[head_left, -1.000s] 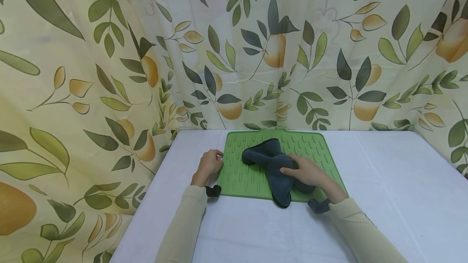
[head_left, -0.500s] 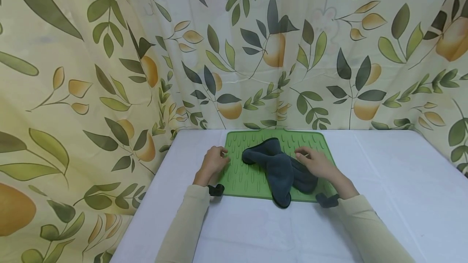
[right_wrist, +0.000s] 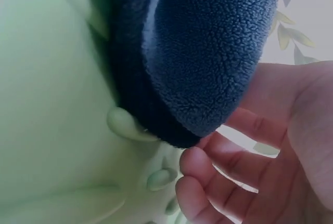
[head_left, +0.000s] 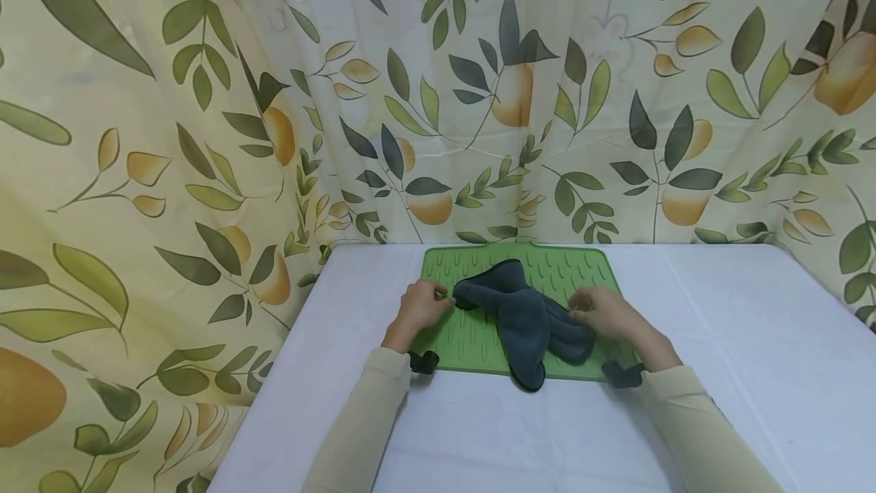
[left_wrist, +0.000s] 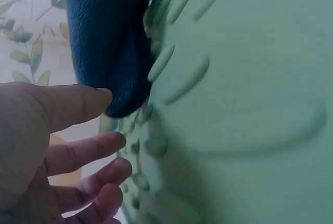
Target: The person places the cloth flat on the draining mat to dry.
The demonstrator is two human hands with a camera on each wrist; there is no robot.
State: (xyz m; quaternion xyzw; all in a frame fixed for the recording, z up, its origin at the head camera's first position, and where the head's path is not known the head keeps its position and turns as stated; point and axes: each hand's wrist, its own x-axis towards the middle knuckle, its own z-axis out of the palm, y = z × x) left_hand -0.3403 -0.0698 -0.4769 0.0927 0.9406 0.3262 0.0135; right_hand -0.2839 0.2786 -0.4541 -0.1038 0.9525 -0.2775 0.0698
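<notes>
A crumpled dark blue-grey cloth with black edging lies twisted on a green ridged mat, one end hanging over the mat's front edge. My left hand is by the cloth's left corner. In the left wrist view, the thumb lies beside the cloth end, the other fingers apart below it. At the cloth's right side is my right hand, fingers loosely bent. The right wrist view shows the cloth covering part of those fingers; whether they touch it I cannot tell.
The mat lies on a white-covered table. A curtain printed with leaves and fruit hangs behind and to the left. A dark strap piece sits at the left wrist, another dark piece at the right.
My right hand has let go of the cloth and moved right to its outer side. The left hand has moved right, from the mat's edge to the cloth's left corner. The cloth stays put.
</notes>
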